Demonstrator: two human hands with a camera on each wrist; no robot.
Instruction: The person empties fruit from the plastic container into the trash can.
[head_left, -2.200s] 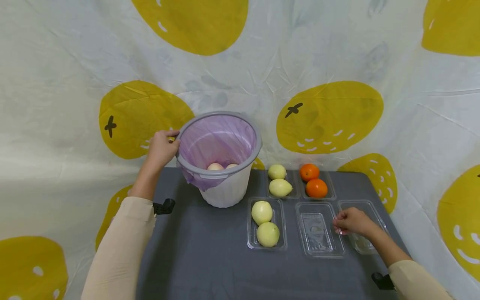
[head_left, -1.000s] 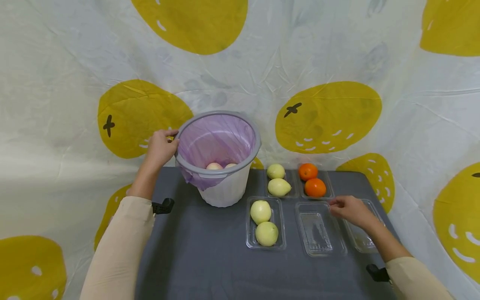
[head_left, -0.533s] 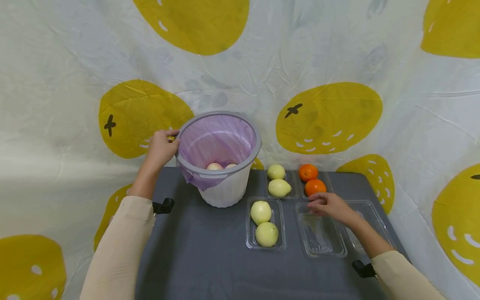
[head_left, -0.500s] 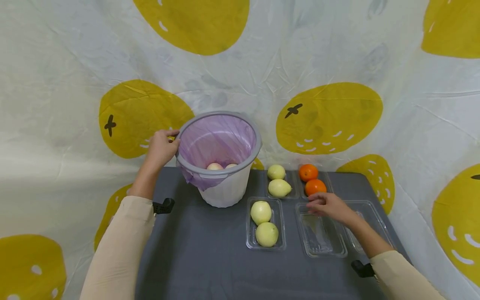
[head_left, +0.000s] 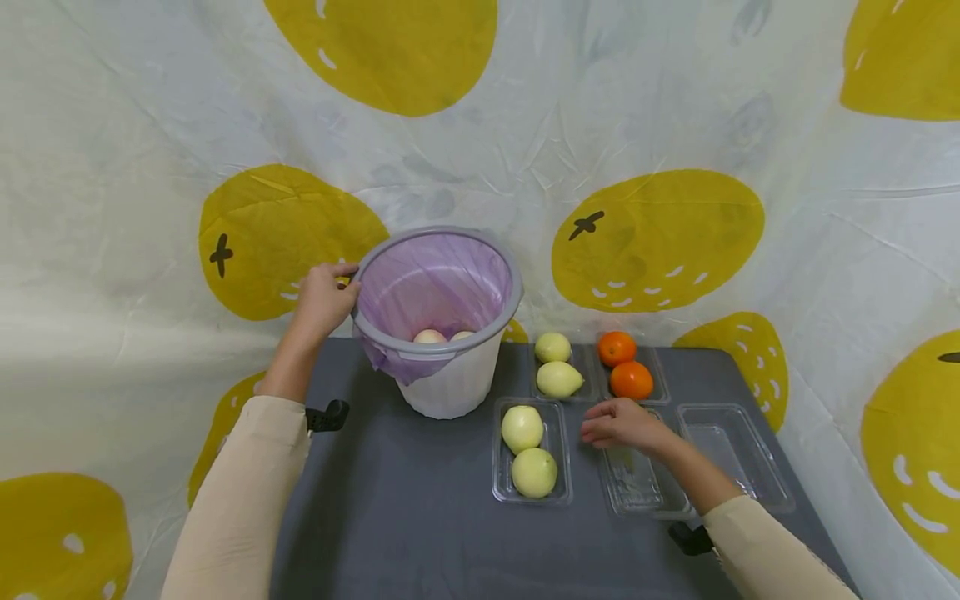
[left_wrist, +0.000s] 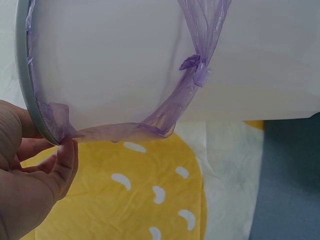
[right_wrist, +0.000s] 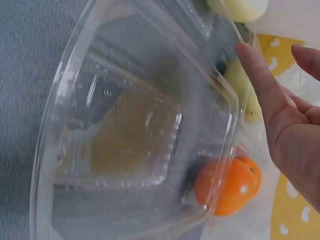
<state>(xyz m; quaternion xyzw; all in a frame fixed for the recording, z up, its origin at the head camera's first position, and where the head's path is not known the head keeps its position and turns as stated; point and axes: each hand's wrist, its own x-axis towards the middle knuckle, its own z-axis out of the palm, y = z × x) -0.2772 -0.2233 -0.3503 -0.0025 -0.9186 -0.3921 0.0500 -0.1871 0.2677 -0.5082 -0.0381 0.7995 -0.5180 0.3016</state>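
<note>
My left hand (head_left: 322, 300) pinches the grey rim of a white trash bin (head_left: 450, 390). In the left wrist view the thumb and fingers close on that rim (left_wrist: 31, 107), where a thin purple bag (left_wrist: 107, 132) folds over it. Inside the lined bin lie pale pinkish round fruits (head_left: 430, 337). My right hand (head_left: 628, 427) hovers over the far end of a clear plastic tray (head_left: 648, 492), holding nothing. The right wrist view has its index finger and thumb apart beside the tray rim (right_wrist: 231, 97). Left of that hand, two pale green round fruits (head_left: 535, 473) fill another clear tray (head_left: 562, 493).
At the table's back edge stand a tray with two pale yellow-green fruits (head_left: 559, 380), one lemon-shaped, and a tray with two orange fruits (head_left: 632, 380). A further clear tray (head_left: 783, 502) is at the right. Behind the grey table (head_left: 420, 517) hangs a lemon-printed curtain (head_left: 480, 167).
My right hand has moved left from between the two right-hand clear trays to the far left corner of the nearer one. My left hand has stayed at the bin's rim.
</note>
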